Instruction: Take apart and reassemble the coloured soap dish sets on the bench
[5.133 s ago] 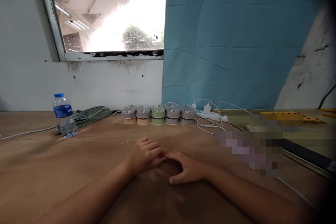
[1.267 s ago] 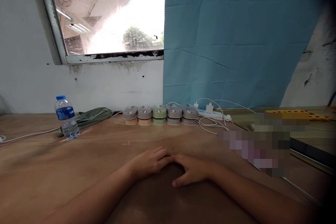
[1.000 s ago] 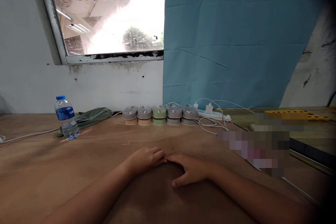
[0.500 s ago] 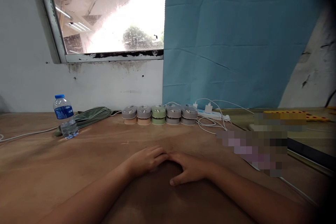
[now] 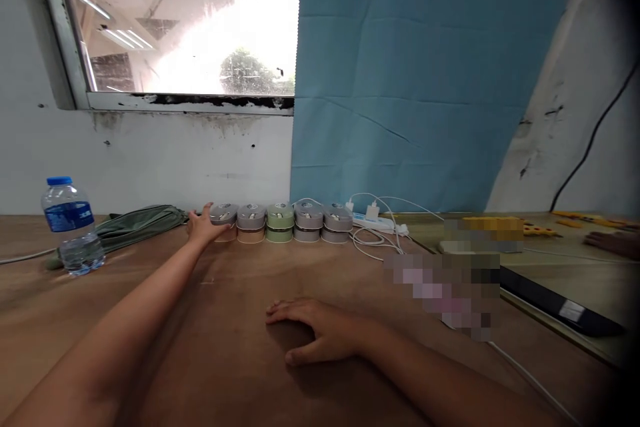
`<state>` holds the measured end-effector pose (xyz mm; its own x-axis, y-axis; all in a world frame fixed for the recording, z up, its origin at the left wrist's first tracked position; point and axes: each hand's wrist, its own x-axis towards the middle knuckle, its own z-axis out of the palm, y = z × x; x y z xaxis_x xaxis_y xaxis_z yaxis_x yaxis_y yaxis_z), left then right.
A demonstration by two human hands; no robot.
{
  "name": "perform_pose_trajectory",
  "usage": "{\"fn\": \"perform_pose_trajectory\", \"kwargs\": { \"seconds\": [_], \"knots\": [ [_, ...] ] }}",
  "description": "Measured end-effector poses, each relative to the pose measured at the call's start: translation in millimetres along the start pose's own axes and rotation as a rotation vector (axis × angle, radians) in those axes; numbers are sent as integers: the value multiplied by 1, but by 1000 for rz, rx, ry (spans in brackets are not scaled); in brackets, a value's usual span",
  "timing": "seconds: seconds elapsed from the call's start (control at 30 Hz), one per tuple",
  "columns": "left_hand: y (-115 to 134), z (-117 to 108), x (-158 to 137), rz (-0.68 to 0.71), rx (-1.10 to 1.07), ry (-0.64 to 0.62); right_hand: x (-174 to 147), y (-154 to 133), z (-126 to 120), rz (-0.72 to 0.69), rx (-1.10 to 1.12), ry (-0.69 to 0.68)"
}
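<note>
A row of several small two-tier lunch boxes stands at the back of the brown table [image 5: 240,327]. The leftmost box [image 5: 223,215] has a grey lid and an orange-brown base. My left hand [image 5: 201,225] is stretched out to its left side, fingers spread, with the thumb in front of the base. Whether the fingertips touch the box, I cannot tell. A green box [image 5: 279,221] sits mid-row between grey-lidded ones. My right hand [image 5: 323,330] rests near the table's middle, fingers extended and thumb apart, holding nothing.
At the left stand a water bottle [image 5: 75,230] and a dark green fabric bundle [image 5: 140,225]. White cables and a power strip [image 5: 377,222] lie right of the boxes. A blurred patch [image 5: 435,293] covers items at the right, beside a black bar [image 5: 555,300]. Another person's hand [image 5: 613,242] shows far right.
My hands were together mid-table. The left has moved forward and left to the leftmost lunch box, while the right stays on the table. The view has turned slightly right.
</note>
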<state>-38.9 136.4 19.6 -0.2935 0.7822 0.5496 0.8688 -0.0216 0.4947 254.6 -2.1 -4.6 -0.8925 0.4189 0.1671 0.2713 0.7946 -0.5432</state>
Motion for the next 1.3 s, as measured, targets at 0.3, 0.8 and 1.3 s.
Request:
{"fn": "perform_pose_trajectory", "kwargs": {
  "seconds": [0.3,0.8,1.3],
  "knots": [
    [-13,30,9,-230,-237,65,0,4,1,-18,-39,-2],
    [29,-40,-126,85,-1041,-787,0,8,-5,99,-242,579],
    [21,-36,-134,430,-924,-1040,-7,26,-7,61,34,324]
  ]
}}
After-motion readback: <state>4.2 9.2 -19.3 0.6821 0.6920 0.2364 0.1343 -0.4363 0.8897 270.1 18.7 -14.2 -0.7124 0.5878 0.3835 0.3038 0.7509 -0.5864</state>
